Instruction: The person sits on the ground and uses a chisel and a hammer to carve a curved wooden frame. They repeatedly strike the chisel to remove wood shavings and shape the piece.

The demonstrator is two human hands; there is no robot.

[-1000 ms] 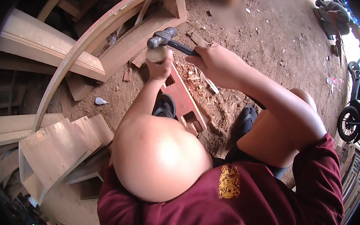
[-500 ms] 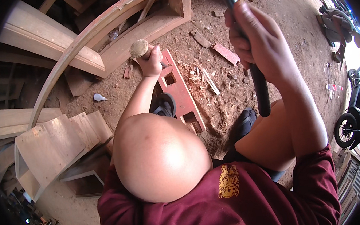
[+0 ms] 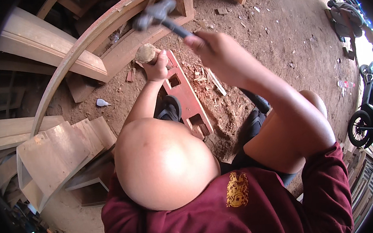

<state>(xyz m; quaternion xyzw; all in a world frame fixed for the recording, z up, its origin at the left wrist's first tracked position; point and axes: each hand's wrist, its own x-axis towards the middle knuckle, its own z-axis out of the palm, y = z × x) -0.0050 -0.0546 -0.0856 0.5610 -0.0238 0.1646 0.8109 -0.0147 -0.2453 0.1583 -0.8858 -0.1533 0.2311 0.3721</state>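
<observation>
My left hand [image 3: 157,69] is closed around the wooden handle of a chisel [image 3: 146,54], its mushroomed top standing above my fist. The chisel's blade is hidden behind the hand, near the far end of a red-faced wooden beam [image 3: 184,98] with square mortises cut into it. In my closed right hand [image 3: 218,52] is a hammer [image 3: 158,14] with a dark handle. Its metal head, blurred by motion, hangs above and slightly right of the chisel's top, apart from it. My left foot [image 3: 169,108] rests against the beam.
Wood chips [image 3: 203,76] lie on the dirt floor right of the beam. A large curved wooden frame [image 3: 74,55] stands at the far left, with stacked boards [image 3: 57,148] nearer. A small white object [image 3: 102,102] is on the ground. A motorcycle [image 3: 366,120] stands at the far right.
My right hand has swung the hammer left and down, from raised at the right to near the chisel's top. The left hand and the beam have hardly moved.
</observation>
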